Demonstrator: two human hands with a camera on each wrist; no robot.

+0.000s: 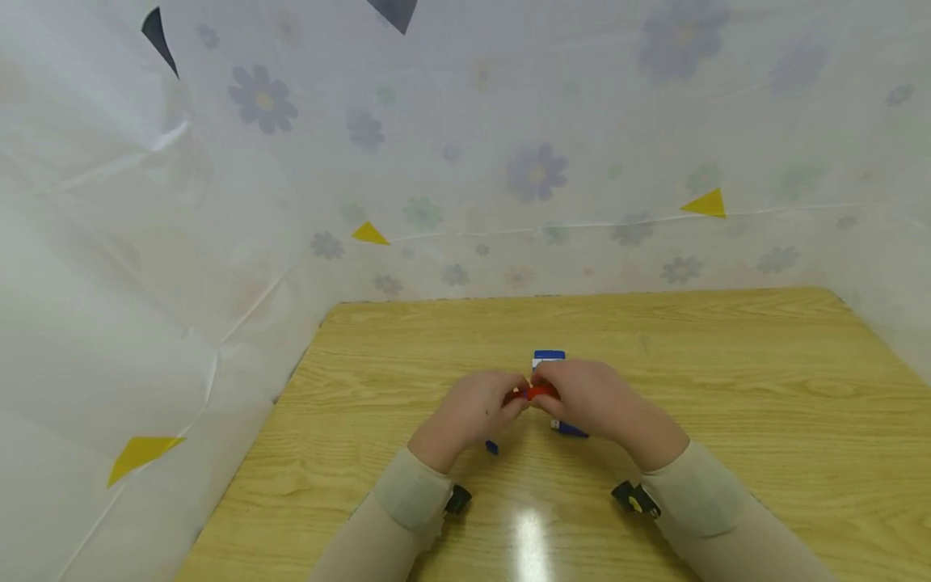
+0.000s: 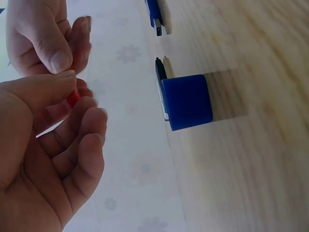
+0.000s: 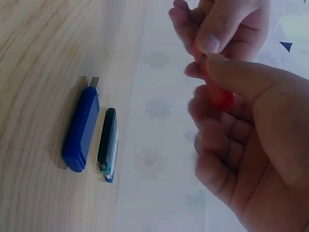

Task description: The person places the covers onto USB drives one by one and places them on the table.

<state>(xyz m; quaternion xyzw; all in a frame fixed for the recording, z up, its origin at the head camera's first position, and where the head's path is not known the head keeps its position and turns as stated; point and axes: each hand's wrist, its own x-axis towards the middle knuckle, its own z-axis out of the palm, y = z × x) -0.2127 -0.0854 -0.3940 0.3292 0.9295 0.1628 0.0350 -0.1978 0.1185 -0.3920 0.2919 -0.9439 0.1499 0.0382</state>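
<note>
A small red stick-like piece (image 3: 221, 96) is pinched between both hands; the fingers cover much of it, so its exact kind does not show. My left hand (image 1: 473, 412) grips its left end between thumb and fingertips. At the other end, my right hand (image 1: 600, 404) holds it the same way, and the fingertips of the two hands meet. Below the right hand a blue USB flash drive (image 3: 81, 128) lies on the table with its metal plug bare. Beneath the left hand is a small blue cap (image 2: 188, 102).
Behind the hands lies a flat blue-and-white item (image 1: 549, 355), partly hidden by the right hand. Everything rests on a wood-grain table (image 1: 407, 356). A white flower-patterned sheet (image 1: 465, 178) hangs at the back and left, with yellow triangles on it.
</note>
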